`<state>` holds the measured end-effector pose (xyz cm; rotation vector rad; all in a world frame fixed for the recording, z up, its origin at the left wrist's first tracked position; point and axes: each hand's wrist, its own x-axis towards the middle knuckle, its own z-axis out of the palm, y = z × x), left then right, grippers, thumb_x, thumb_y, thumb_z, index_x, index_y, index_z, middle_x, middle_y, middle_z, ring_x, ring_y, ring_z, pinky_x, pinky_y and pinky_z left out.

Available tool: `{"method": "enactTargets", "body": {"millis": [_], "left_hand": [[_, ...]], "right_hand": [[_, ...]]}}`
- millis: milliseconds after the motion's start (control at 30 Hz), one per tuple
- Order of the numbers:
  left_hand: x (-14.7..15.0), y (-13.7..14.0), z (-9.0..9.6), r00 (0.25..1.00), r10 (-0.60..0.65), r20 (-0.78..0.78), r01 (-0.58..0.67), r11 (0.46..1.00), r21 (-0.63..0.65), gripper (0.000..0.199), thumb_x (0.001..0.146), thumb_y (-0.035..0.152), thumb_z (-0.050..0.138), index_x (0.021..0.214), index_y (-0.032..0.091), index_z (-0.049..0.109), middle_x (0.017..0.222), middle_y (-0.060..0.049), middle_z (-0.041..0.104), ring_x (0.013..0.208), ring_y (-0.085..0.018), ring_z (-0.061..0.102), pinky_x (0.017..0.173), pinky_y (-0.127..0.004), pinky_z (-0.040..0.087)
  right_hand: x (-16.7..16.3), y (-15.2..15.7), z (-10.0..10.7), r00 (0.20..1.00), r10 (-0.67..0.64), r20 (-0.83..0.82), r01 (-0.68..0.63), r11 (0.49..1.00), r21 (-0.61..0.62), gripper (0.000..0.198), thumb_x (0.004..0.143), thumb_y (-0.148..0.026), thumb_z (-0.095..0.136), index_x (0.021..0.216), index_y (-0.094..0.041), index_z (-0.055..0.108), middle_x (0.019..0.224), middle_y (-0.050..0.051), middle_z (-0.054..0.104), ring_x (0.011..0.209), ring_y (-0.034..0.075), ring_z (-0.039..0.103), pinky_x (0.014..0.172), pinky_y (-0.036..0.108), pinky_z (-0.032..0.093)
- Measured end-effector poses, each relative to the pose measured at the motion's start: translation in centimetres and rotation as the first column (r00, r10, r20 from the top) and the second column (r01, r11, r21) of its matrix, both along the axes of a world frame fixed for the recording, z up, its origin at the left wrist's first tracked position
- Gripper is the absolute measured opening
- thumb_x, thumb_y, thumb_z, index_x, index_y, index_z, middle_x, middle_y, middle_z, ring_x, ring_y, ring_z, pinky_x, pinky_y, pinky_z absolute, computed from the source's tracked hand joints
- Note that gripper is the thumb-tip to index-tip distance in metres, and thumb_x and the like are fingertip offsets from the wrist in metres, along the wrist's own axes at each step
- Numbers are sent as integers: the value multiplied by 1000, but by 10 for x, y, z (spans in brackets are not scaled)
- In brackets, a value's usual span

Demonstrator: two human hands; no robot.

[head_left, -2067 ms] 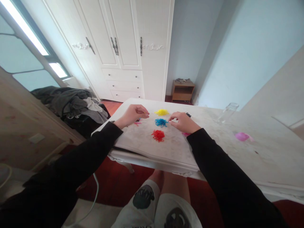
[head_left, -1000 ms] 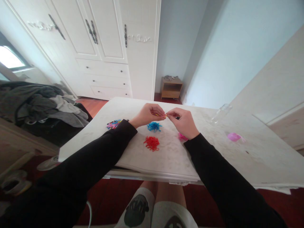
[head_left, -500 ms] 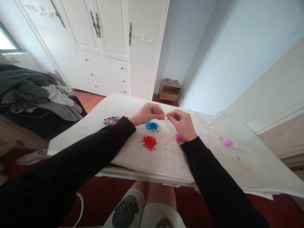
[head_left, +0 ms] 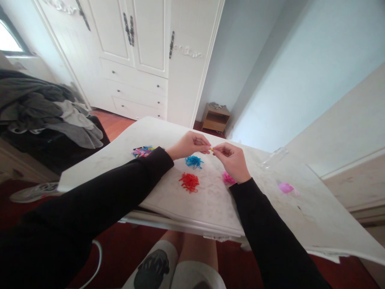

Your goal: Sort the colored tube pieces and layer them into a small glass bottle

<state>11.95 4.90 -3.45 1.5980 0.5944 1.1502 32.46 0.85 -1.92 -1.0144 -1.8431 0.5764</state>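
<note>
1. The step in hand seems to be finger work on a tiny yellow bit (head_left: 211, 149). It is up between the two hands, over the far part of the white tabletop (head_left: 210, 206). It is too small to tell its shape.
2. The left hand (head_left: 194, 145) comes in from the left, fingers curled and pointing right. Its grip looks pinched on one side of the yellow bit.
3. The right hand (head_left: 233, 161) comes in from the right, bent at the wrist, fingers pointing left. Its grip is pinched on the other side. The fingertips nearly meet.
4. I think the next move calls for steady hands and a soft, tight pinch, as the bit could slip away.
5. The blue pile (head_left: 194, 161) sits just below the left hand. The red pile (head_left: 189, 182) is nearer the person. The pink pile (head_left: 228, 178) is partly behind the right hand. A mixed pile (head_left: 142, 151) lies by the left sleeve (head_left: 161, 160).
</note>
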Motion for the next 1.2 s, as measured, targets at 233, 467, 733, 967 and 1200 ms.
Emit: {"method": "enactTargets", "body": {"millis": [233, 467, 733, 967, 1200], "left_hand": [[1, 1, 0, 998, 47, 47, -48, 999, 6, 43, 66, 47, 92, 83, 12, 74, 77, -8, 78, 79, -22, 79, 78, -35, 66], [0, 3, 2, 990, 108, 89, -108, 994, 2, 45, 65, 47, 93, 84, 12, 73, 81, -9, 79, 77, -21, 78, 76, -34, 65], [0, -5, 5, 998, 26, 55, -25, 1000, -13, 41, 64, 43, 94, 84, 12, 75, 83, -10, 80, 80, -21, 77, 79, -35, 64], [1, -5, 4, 999, 27, 32, -27, 999, 25, 36, 62, 36, 95, 81, 13, 75, 81, -8, 79, 79, -20, 77, 80, -35, 64], [1, -6, 5, 1000, -10, 27, 10, 1000, 11, 31, 62, 31, 95, 77, 13, 76, 76, -8, 78, 75, -19, 76, 75, -32, 63]], "right_hand": [[2, 0, -1, 998, -61, 4, 61, 997, 49, 10, 82, -28, 73, 84, -19, 78, 84, 5, 78, 76, 20, 71, 74, 35, 57], [1, 0, -1, 997, -76, 20, 75, 996, 47, 9, 80, -27, 72, 78, -19, 75, 79, 4, 76, 72, 20, 70, 71, 35, 57], [2, 2, -2, 998, -66, -11, 66, 997, 26, 14, 82, -34, 75, 80, -20, 74, 78, 4, 75, 73, 20, 71, 73, 35, 58], [1, 2, -2, 999, -39, -20, 39, 999, 28, 15, 82, -35, 77, 83, -20, 74, 80, 3, 75, 74, 19, 70, 72, 34, 58], [-1, -1, 0, 1000, 12, -5, -12, 1000, 13, 19, 82, -28, 73, 99, -20, 76, 80, 2, 75, 74, 18, 70, 73, 33, 57]]}}
